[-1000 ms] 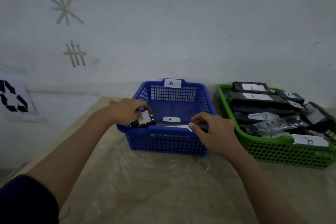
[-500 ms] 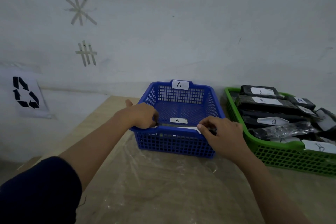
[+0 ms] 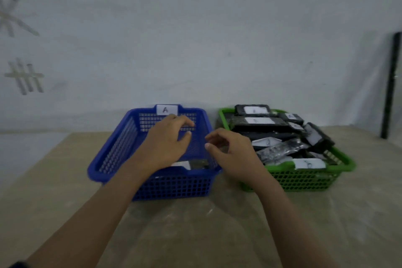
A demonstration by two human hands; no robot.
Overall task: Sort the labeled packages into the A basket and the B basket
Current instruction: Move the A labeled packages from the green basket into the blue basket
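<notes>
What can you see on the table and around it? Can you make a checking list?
Surface: beige table with a clear plastic sheet.
Job's things: blue basket tagged A, a package inside; green basket heaped with black labeled packages.
Clutter: nothing seen.
Grippers: left hand over the blue basket, right hand between the baskets, both loosely curled, holding nothing.
Cables: nothing seen.
Surroundings: white wall with tape marks; dark pole leaning right.
</notes>
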